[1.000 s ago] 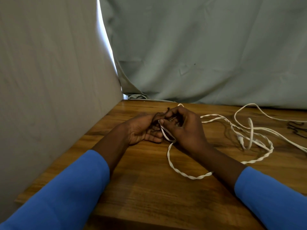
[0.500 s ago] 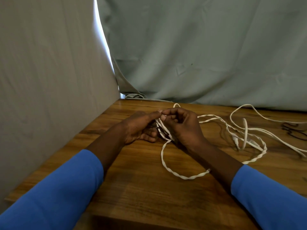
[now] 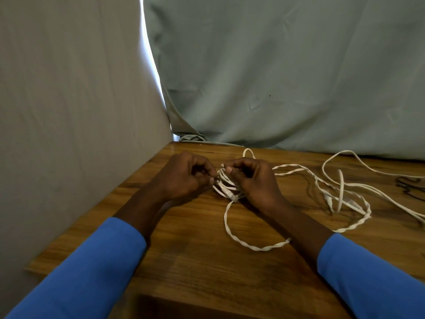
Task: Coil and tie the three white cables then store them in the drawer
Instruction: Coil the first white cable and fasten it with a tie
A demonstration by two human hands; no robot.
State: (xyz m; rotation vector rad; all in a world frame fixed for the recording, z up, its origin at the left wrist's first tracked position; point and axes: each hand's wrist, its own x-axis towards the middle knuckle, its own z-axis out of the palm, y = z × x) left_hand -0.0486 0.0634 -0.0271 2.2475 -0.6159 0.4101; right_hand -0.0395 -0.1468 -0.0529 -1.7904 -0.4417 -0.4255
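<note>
- Two cloth sheets close off the table: one pale beige sheet (image 3: 69,100), faintly creased, hangs along the table's left edge, and one grey-green sheet (image 3: 287,65), softly wrinkled, drapes down to the table's far edge.
- One wooden table (image 3: 195,261), a flat top with warm brown grain and dark streaks, slightly glossy, fills the lower part of the view.
- Two blue sleeves, left (image 3: 92,268) and right (image 3: 368,277), of smooth knit fabric, reach over the table's near edge.
- Several white cables (image 3: 345,194) lie in a loose tangle on the table's right half, some strands smooth and round, others twisted like rope. How many separate ones cannot be told.
- One twisted strand (image 3: 253,247) curves in an open loop on the table's middle and passes under the right forearm.
- Two hands meet near the table's far left corner. The left hand (image 3: 184,178) has its fingers curled, thumb and forefinger pinching thin strands. The right hand (image 3: 253,183), fingers likewise curled, pinches the top of the same strands.
- One coiled bundle (image 3: 226,186) of short white loops sits between the hands, just above the table, one small plug end (image 3: 231,195) poking out below.
- One dark wiry thing (image 3: 409,187) lies by the table's right edge, too blurred to name.
</note>
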